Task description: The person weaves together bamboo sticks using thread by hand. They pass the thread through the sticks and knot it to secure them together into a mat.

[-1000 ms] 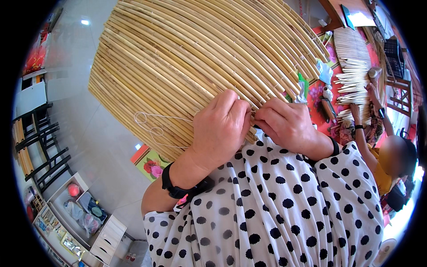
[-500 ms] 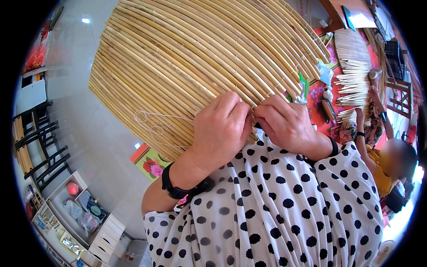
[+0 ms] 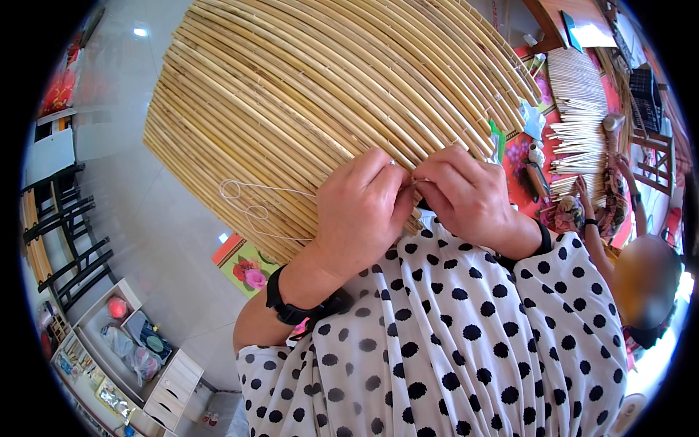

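A large mat of yellow reed rods (image 3: 313,80), bound with thin cord, spreads in front of me. My left hand (image 3: 364,204) is closed at its near edge, with white thread (image 3: 278,189) looped over the rods and running toward it. My right hand (image 3: 466,197) pinches a fine strand just beside the left fingertips, at the rods' ends. The exact grip is small and partly hidden by my fingers. Both hands sit just above my dotted white garment (image 3: 444,328).
At right, a co-worker (image 3: 597,247) reaches over pale sticks (image 3: 575,146) on a red floral surface, near a wooden chair (image 3: 652,167). On the left are black metal frames (image 3: 62,247), a drawer cabinet (image 3: 175,382) and a floral sheet (image 3: 244,269) on the tiles.
My right hand has risen slightly, its fingertips still pinched beside my nearly unmoved left hand. The co-worker's head and right hand have moved lower in the picture.
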`<state>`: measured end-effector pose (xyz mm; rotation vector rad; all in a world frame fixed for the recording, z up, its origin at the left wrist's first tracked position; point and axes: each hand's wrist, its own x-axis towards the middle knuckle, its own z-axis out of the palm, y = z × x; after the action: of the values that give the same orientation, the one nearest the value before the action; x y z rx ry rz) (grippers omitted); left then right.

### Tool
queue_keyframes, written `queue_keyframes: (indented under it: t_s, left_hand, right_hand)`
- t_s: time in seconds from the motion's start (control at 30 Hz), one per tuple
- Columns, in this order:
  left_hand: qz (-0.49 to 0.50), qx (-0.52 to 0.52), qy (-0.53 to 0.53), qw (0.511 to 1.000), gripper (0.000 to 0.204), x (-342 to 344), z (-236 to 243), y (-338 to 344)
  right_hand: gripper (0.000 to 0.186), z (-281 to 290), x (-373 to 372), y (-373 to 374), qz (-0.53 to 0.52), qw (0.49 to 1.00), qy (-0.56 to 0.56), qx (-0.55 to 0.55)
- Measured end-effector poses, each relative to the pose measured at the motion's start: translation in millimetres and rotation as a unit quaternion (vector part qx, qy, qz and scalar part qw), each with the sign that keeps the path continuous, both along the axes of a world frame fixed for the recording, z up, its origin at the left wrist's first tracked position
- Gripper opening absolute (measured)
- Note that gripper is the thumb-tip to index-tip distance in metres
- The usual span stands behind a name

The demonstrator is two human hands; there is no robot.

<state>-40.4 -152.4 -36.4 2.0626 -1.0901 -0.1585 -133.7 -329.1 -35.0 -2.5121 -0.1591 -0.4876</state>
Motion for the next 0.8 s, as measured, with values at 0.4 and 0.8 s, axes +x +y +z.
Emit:
queue_keyframes:
  t_s: [0.4, 0.8]
  left_hand:
    - [0.004, 0.022, 0.011, 1.0, 0.012, -1, 7, 3]
    - [0.011, 0.036, 0.057, 0.998, 0.008, 2, 7, 8]
  right_hand:
    - [0.036, 5, 0, -3, -0.008, 1.0, -0.006, -0.018]
    - [0.019, -5, 1, 0, -0.013, 1.0, -0.003, 0.005]
